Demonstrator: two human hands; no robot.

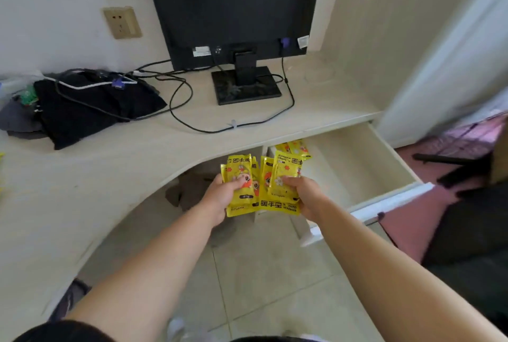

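Note:
My left hand (220,198) grips a stack of yellow hand-warmer packets (242,168), thumb pressed on the top one. My right hand (305,196) holds a second bunch of yellow packets (283,176), thumb on the front packet, fingers behind. Both bunches hang side by side in front of the desk's curved edge, to the left of an open drawer (357,165). More yellow packets (295,147) lie at the drawer's back left corner.
A pale wooden desk (137,163) carries a black monitor (233,11) on a stand, looping black cables (181,105) and a black cloth pile (90,110) at left. A wall socket (122,22) sits behind. Pink fabric (412,220) lies at right. Tiled floor lies below.

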